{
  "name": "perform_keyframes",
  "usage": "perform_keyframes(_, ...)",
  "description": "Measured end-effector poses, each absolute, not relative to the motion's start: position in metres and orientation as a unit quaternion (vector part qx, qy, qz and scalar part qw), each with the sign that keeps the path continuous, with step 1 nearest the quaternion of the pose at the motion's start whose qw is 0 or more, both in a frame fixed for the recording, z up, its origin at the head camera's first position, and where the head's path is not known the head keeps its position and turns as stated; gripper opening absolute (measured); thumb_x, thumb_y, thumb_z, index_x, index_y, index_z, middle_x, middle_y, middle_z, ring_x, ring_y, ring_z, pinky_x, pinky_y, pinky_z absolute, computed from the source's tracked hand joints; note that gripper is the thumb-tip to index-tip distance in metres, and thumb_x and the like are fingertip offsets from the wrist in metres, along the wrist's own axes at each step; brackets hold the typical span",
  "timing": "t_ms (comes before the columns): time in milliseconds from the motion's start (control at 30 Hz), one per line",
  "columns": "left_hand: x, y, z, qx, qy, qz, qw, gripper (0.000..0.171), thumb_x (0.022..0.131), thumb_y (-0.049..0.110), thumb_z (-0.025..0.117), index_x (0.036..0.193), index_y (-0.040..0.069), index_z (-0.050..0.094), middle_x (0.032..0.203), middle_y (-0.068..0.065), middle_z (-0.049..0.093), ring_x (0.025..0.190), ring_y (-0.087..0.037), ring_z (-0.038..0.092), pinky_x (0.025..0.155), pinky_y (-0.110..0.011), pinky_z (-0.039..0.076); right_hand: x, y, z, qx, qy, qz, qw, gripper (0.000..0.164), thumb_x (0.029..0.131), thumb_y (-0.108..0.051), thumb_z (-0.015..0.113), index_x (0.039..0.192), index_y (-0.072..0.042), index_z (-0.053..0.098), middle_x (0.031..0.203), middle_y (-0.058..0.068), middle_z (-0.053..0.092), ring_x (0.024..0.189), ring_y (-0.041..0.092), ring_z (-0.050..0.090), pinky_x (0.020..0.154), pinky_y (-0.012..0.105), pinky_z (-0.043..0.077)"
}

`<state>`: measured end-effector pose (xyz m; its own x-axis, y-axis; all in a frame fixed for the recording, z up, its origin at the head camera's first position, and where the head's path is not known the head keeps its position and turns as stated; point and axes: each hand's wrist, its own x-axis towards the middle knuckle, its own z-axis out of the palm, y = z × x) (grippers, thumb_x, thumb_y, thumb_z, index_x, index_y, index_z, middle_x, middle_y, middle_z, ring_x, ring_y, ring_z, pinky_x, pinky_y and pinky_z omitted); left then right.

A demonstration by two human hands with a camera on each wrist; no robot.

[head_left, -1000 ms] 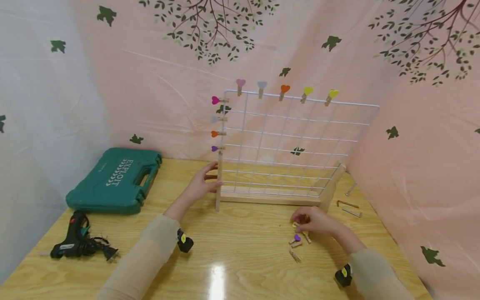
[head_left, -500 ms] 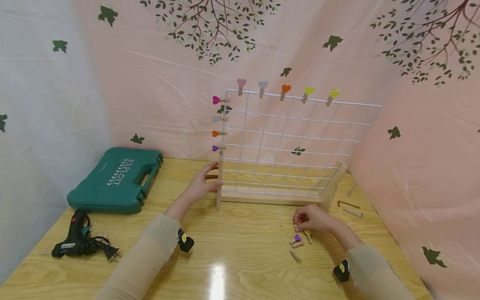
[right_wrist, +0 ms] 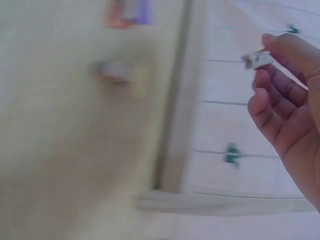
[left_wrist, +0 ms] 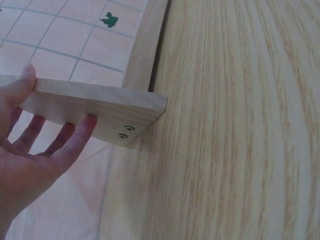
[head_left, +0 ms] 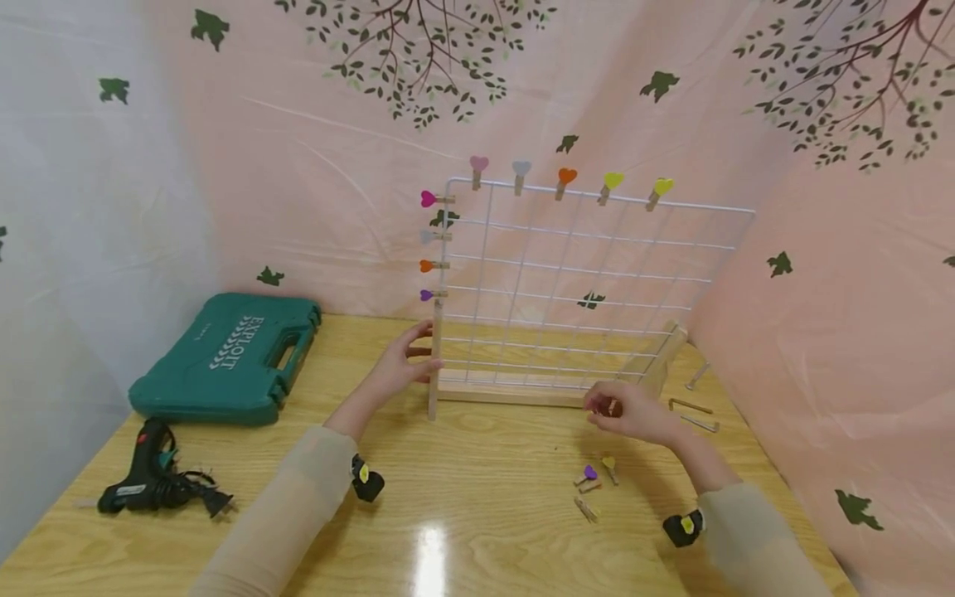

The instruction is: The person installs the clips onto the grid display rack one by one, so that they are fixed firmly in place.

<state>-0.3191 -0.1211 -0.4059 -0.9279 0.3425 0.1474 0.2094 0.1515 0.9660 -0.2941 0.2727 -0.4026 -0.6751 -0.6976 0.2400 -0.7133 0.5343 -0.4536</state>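
A white wire grid rack (head_left: 552, 267) with a wooden base stands on the table. My left hand (head_left: 399, 365) holds its left wooden side board (left_wrist: 95, 107), thumb at the front edge and fingertips on the outer face. Between thumb and fingers, my right hand (head_left: 634, 412) pinches a small wooden clothespin (right_wrist: 259, 59), raised before the rack's lower right. Heart-topped clothespins line the rack's top wire and left side, among them an orange one (head_left: 567, 177) and a magenta one (head_left: 429, 199). Below the right hand lie a purple-heart clothespin (head_left: 590, 472), a yellow-heart one (head_left: 609, 466) and others.
On the left are a green tool case (head_left: 231, 361) and a black glue gun (head_left: 145, 481) with its cord. Hex keys (head_left: 692, 406) and a bolt (head_left: 697, 376) lie right of the rack. A printed pink curtain hangs behind.
My right hand has picked a clothespin from the small group on the table and risen with it toward the rack. The left hand has stayed on the side board.
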Motion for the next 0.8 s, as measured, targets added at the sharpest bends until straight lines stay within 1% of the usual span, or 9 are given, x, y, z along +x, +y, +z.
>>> perform_keyframes(67,-0.322,-0.121,-0.41,0.179,0.76,0.623,0.049,0.07,0.084,0.011,0.062,0.141,0.018,0.023,0.14,-0.011,0.028,0.118,-0.04,0.039,0.074,-0.044,0.053,-0.293,0.272,-0.387,0.418,-0.869,0.259,0.046,0.016,0.08,-0.008,0.065,0.09,-0.019,0.06,0.075,-0.01,0.057,0.064,0.002,0.051,0.049,0.02,0.048)
perform_keyframes(133,-0.325,-0.121,-0.416,0.179,0.761,0.622,0.043,0.07,0.083,0.013,0.062,0.141,0.02,0.024,0.14,-0.01,0.029,0.118,-0.039,0.04,0.073,-0.042,0.053,-0.291,0.273,-0.37,0.423,-0.865,0.257,0.076,0.017,0.08,-0.006,0.065,0.09,-0.019,0.062,0.079,-0.008,0.06,0.068,0.003,0.053,0.052,0.02,0.049)
perform_keyframes(233,-0.332,-0.121,-0.425,0.176,0.765,0.618,0.034,0.071,0.082,0.017,0.064,0.14,0.024,0.025,0.139,-0.007,0.03,0.117,-0.037,0.041,0.071,-0.038,0.054,-0.288,0.274,-0.344,0.415,-0.865,0.269,0.088,0.019,0.08,-0.003,0.064,0.095,-0.016,0.064,0.088,-0.002,0.064,0.074,0.007,0.057,0.059,0.021,0.051)
perform_keyframes(333,-0.332,-0.121,-0.424,0.176,0.766,0.618,0.034,0.071,0.082,0.018,0.064,0.141,0.023,0.025,0.139,-0.008,0.03,0.117,-0.037,0.041,0.072,-0.038,0.054,-0.284,0.274,-0.321,0.423,-0.855,0.283,0.102,0.023,0.079,0.002,0.063,0.098,-0.011,0.064,0.094,0.006,0.065,0.077,0.011,0.06,0.065,0.019,0.052)
perform_keyframes(467,-0.33,-0.12,-0.422,0.175,0.766,0.618,0.035,0.071,0.082,0.018,0.064,0.141,0.022,0.025,0.14,-0.009,0.029,0.117,-0.038,0.041,0.072,-0.04,0.054,-0.281,0.276,-0.289,0.463,-0.825,0.288,0.149,0.027,0.075,0.012,0.062,0.095,-0.006,0.065,0.092,0.009,0.064,0.079,0.01,0.06,0.066,0.014,0.05)
perform_keyframes(567,-0.33,-0.12,-0.421,0.176,0.766,0.618,0.036,0.071,0.082,0.017,0.064,0.141,0.021,0.024,0.14,-0.009,0.029,0.118,-0.039,0.04,0.073,-0.04,0.054,-0.274,0.279,-0.261,0.463,-0.814,0.291,0.196,0.03,0.071,0.019,0.061,0.091,-0.003,0.065,0.091,0.008,0.063,0.081,0.006,0.056,0.068,0.011,0.046)
perform_keyframes(667,-0.33,-0.12,-0.422,0.173,0.765,0.619,0.037,0.07,0.082,0.017,0.064,0.141,0.023,0.025,0.14,-0.007,0.029,0.118,-0.037,0.04,0.072,-0.04,0.054,-0.265,0.28,-0.231,0.456,-0.791,0.333,0.234,0.026,0.069,0.024,0.059,0.087,0.005,0.064,0.088,0.01,0.062,0.081,0.008,0.054,0.07,0.013,0.044)
perform_keyframes(767,-0.331,-0.12,-0.422,0.169,0.765,0.62,0.039,0.071,0.082,0.018,0.064,0.14,0.025,0.025,0.139,-0.006,0.029,0.118,-0.036,0.04,0.072,-0.039,0.054,-0.26,0.279,-0.204,0.444,-0.761,0.387,0.273,0.015,0.071,0.022,0.057,0.083,0.014,0.061,0.084,0.01,0.063,0.078,0.011,0.055,0.069,0.016,0.044)
perform_keyframes(800,-0.331,-0.121,-0.422,0.168,0.764,0.621,0.04,0.071,0.082,0.018,0.064,0.14,0.025,0.025,0.139,-0.006,0.029,0.118,-0.036,0.04,0.072,-0.039,0.054,-0.26,0.28,-0.197,0.434,-0.756,0.392,0.295,0.012,0.072,0.02,0.058,0.083,0.015,0.06,0.083,0.008,0.064,0.077,0.01,0.055,0.069,0.016,0.044)
